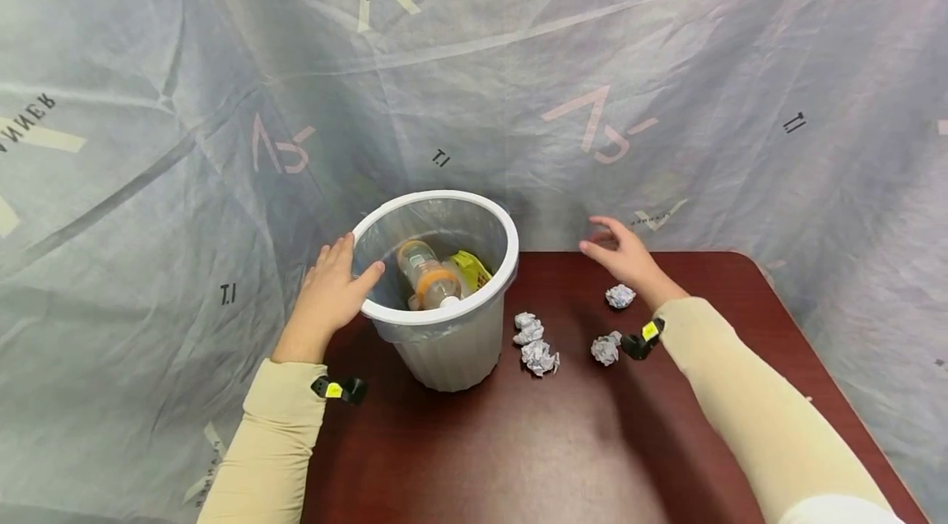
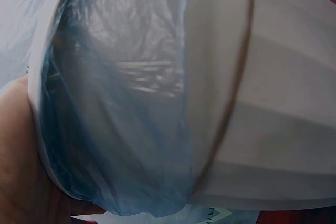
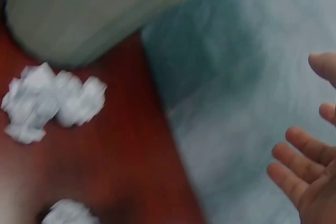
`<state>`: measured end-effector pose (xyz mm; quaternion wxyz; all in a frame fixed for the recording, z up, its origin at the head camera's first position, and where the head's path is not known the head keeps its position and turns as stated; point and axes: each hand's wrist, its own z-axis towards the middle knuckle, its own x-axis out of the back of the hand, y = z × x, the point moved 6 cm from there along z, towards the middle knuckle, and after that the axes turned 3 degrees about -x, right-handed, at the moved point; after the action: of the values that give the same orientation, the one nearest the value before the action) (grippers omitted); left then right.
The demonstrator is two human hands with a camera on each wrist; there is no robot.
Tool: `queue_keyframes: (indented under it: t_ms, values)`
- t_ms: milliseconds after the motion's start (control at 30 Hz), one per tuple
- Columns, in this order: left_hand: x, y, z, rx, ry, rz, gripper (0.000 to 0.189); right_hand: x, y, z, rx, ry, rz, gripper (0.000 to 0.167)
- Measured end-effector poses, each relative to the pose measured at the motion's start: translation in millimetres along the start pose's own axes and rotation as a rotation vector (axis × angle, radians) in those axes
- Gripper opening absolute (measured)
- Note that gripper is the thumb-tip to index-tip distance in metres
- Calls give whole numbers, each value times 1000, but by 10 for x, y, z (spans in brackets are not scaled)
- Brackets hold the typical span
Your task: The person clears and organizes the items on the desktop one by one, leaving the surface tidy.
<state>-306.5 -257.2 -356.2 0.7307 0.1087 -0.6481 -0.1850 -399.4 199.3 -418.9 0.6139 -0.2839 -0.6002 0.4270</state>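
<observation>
A pale grey bin (image 1: 452, 351) with a white rim and a clear plastic liner (image 2: 136, 51) stands on the table. Inside lie a plastic bottle (image 1: 420, 262) with orange bands and a yellow-green packet (image 1: 471, 269). My left hand (image 1: 329, 289) rests against the bin's left rim, fingers extended and thumb reaching over the edge. To the right of the bin, my right hand (image 1: 622, 257) hovers in the air, fingers loosely bent and holding nothing. Several crumpled paper balls (image 1: 539, 358) lie on the tabletop between the bin and my right arm, with one (image 1: 620, 296) nearest that hand.
The dark red-brown table (image 1: 518, 442) has its far edge just behind the bin and its right edge beyond my right arm. Grey printed sheeting (image 1: 474, 55) hangs behind and along both sides. A wrist camera is strapped to each sleeve.
</observation>
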Motion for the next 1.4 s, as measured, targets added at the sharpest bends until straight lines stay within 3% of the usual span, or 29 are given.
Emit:
queue_keyframes:
  t_ms: [200,467,700,933,1133,1267,1400]
  values:
    - [40,17,0,-15,7,12,90,-46,656,-278,-25,19,45,69]
    - [39,10,-10,-10,3,4,90,-273,1212,-622,2,25,103,68]
    - [24,8,-9,-3,3,9,90,-470,1614,-843,-18,-23,55,82]
    - [21,-1,-18,2,6,15,88,-592,1803,-923,-19,0,-15,90]
    - [14,18,-18,-2,12,13,87,-681,1790,-998,43,63,-218,62]
    - [13,20,-9,-4,14,18,87,-690,1750,-1021,70,81,-239,52]
    - [2,22,-1,1,10,21,87,-637,1751,-1005,32,68,-241,52]
